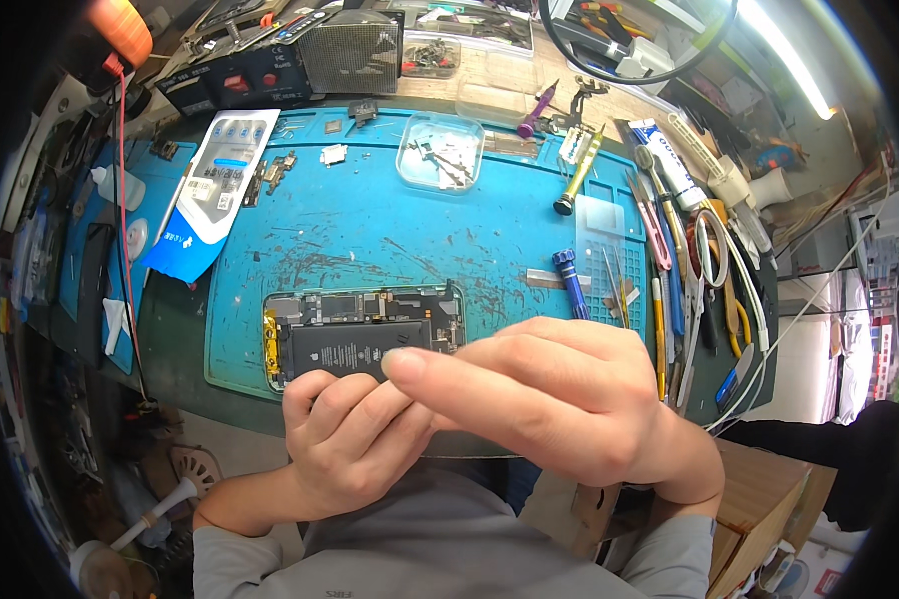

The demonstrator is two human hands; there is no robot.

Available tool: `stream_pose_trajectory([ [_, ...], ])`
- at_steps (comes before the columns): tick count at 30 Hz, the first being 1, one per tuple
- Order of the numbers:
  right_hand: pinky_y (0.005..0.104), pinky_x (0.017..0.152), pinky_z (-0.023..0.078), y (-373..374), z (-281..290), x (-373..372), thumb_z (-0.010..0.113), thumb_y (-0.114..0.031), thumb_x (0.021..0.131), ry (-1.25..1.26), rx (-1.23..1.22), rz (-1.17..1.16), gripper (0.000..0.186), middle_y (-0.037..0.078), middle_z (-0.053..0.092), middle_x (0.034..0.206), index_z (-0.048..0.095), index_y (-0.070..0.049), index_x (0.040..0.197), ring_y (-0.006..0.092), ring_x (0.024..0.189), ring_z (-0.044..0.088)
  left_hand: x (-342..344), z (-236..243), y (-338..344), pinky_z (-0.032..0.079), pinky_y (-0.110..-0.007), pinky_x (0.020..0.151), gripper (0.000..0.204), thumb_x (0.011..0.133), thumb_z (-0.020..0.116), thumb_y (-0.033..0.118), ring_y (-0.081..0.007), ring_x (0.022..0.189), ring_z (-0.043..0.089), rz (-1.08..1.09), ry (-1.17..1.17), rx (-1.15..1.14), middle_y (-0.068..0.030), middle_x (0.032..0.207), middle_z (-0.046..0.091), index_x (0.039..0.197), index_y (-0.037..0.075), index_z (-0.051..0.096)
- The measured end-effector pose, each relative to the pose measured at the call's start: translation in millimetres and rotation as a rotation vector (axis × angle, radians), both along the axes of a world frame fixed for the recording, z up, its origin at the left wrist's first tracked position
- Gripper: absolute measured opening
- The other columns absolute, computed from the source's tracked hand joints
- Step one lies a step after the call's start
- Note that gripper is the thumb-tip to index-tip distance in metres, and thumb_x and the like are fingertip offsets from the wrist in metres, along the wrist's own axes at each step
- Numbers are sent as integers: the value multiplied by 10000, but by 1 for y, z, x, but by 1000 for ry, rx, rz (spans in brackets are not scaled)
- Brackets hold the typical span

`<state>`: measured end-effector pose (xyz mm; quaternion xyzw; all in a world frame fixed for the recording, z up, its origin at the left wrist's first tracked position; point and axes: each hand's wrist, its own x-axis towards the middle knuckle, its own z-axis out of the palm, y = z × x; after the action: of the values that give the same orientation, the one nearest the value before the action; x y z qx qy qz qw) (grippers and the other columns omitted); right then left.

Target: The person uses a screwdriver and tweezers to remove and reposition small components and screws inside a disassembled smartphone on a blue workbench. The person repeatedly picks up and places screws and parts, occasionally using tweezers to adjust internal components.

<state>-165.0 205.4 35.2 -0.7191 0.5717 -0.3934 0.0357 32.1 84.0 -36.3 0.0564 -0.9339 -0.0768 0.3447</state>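
An opened smartphone lies at the front edge of the blue work mat, its black battery and circuit boards exposed. Yellow film shows at its left end. My left hand is held in front of the phone, fingers curled and pressed together. Over it reaches my right hand, its fingers bent and closed, with the fingertips meeting at the left hand. Whatever the two hands pinch between them, if anything, is hidden behind the fingers. Part of the phone's lower right is covered by the hands.
A clear plastic box of small parts stands at the mat's back. A blue screwdriver and a yellow-green screwdriver lie to the right, beside pliers, scissors and several other tools. A blue-white package lies left.
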Motion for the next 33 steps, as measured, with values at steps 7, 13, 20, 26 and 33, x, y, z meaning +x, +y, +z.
stream_pose_trajectory([
  [7,337,683,634,2,4,-2,810,-56,847,-30,39,-14,492,172,787,1168,701,38,1316,265,850,782,2,-1,0,398,-369,871,302,790,824,216,-143,931,572,3,-24,-7,82,1064,669,1091,186,824],
  [13,336,658,622,-4,-7,1,811,-71,840,-108,-83,-17,500,159,793,1166,705,23,1320,258,831,776,2,-1,0,404,-373,860,290,783,829,198,-147,915,580,7,-9,-12,79,1045,680,1073,182,822],
  [20,328,648,617,2,-2,3,748,-36,838,-45,-14,11,486,137,796,1143,710,17,1320,253,815,766,3,5,-9,437,-400,822,349,780,845,98,-224,905,626,-64,-36,149,-24,1004,703,1120,57,777],
  [26,328,643,615,-3,-4,9,723,-40,835,-90,-32,10,474,133,792,1123,724,2,1306,245,833,762,-1,13,-10,449,-414,828,559,773,780,-41,-273,930,658,-93,-32,292,-122,1185,730,1321,-57,668],
  [33,282,621,592,3,2,5,775,-48,785,49,15,2,527,81,793,1045,732,-17,1309,192,805,749,6,-2,-13,428,-401,886,623,766,698,-108,-271,1009,679,-188,-134,477,-234,1409,671,1379,-106,592],
])
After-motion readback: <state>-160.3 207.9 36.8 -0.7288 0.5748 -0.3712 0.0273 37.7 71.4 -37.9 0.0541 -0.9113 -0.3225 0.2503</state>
